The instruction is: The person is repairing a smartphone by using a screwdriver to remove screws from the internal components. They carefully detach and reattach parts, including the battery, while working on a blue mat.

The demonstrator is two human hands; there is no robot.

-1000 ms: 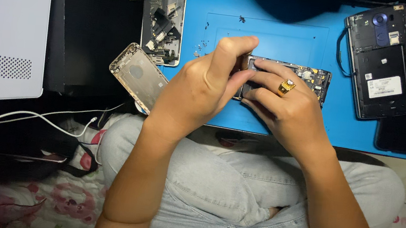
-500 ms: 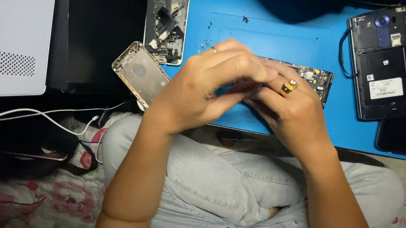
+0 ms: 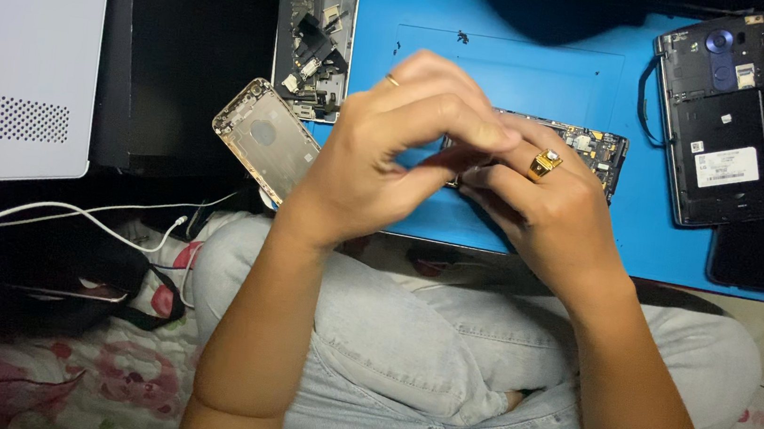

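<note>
Both hands meet over the blue mat (image 3: 519,78) on the table. Left hand (image 3: 387,163) is curled, fingers together, pinched against the right hand (image 3: 543,213) fingers; whatever sits between them is hidden, cannot tell. Opened phone board (image 3: 588,146) lies on the mat, just behind the hands, partly covered. Gold back shell (image 3: 262,140) lies left, black opened phone (image 3: 722,127) far right.

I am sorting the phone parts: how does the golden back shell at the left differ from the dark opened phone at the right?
The golden back shell is light metal and lies tilted, half off the blue mat. The dark opened phone is black, looks bigger, and lies nearly upright, fully on the mat. Neither hand touches either one.
</note>
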